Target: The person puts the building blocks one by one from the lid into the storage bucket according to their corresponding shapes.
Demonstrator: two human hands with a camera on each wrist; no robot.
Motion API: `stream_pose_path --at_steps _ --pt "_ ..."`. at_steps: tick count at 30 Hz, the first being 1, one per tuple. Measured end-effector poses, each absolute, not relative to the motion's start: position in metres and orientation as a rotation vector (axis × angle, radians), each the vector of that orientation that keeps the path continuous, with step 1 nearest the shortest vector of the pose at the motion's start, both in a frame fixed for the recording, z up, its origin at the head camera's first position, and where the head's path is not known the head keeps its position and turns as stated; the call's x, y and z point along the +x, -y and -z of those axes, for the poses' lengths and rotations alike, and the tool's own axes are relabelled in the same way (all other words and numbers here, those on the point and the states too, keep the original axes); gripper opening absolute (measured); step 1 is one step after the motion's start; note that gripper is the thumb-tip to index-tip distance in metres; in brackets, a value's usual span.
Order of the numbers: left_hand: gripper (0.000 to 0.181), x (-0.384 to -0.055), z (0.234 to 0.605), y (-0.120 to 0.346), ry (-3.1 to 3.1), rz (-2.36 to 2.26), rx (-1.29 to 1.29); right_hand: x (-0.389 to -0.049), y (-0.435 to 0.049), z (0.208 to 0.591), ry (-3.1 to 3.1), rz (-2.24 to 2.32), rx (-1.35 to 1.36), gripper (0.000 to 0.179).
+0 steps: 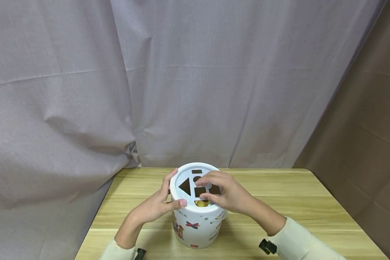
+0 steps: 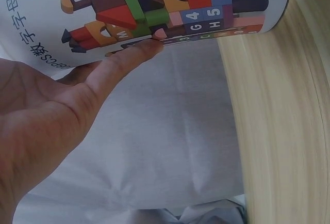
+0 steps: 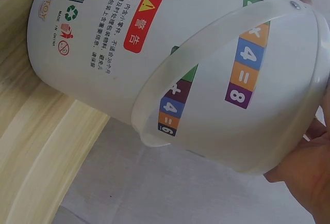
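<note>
A white toy-block bucket [image 1: 196,231] stands upright on the table, its side printed with colourful blocks and lettering. Its white lid [image 1: 182,174] has cut-out holes of several shapes, and something yellow [image 1: 202,203] shows through the near one. My left hand [image 1: 160,206] holds the bucket at its left side, thumb on the lid's near rim. In the left wrist view its fingers [image 2: 121,64] lie along the printed side. Over the lid's right part, my right hand [image 1: 225,189] has thumb and index finger apart, tips by the middle holes; nothing shows between them.
The bucket's pale handle [image 3: 180,53] hangs down its right side. A light wooden table [image 1: 279,202] lies beneath, with a grey curtain [image 1: 198,90] behind its far edge and a brown cloth [image 1: 360,126] on the right. Dark straps [image 1: 268,247] sit at the sleeves.
</note>
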State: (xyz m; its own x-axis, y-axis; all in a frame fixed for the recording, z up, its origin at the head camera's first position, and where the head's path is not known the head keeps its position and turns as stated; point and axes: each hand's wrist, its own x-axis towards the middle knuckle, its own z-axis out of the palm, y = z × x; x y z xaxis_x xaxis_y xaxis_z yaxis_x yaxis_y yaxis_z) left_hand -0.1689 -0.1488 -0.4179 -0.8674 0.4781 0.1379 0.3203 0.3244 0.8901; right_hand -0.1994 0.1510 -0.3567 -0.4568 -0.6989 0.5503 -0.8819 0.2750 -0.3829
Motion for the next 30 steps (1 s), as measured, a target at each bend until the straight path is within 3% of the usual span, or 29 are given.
stream_pose_path --at_steps 17,30 --pt "0.113 -0.169 0.418 0.155 -2.469 -1.576 0.722 -0.197 -0.241 0.361 2.303 -0.847 1.167 0.049" --pt "0.112 -0.167 0.418 0.164 -2.472 -1.581 0.721 -0.191 -0.331 0.438 2.376 -0.722 0.990 0.056"
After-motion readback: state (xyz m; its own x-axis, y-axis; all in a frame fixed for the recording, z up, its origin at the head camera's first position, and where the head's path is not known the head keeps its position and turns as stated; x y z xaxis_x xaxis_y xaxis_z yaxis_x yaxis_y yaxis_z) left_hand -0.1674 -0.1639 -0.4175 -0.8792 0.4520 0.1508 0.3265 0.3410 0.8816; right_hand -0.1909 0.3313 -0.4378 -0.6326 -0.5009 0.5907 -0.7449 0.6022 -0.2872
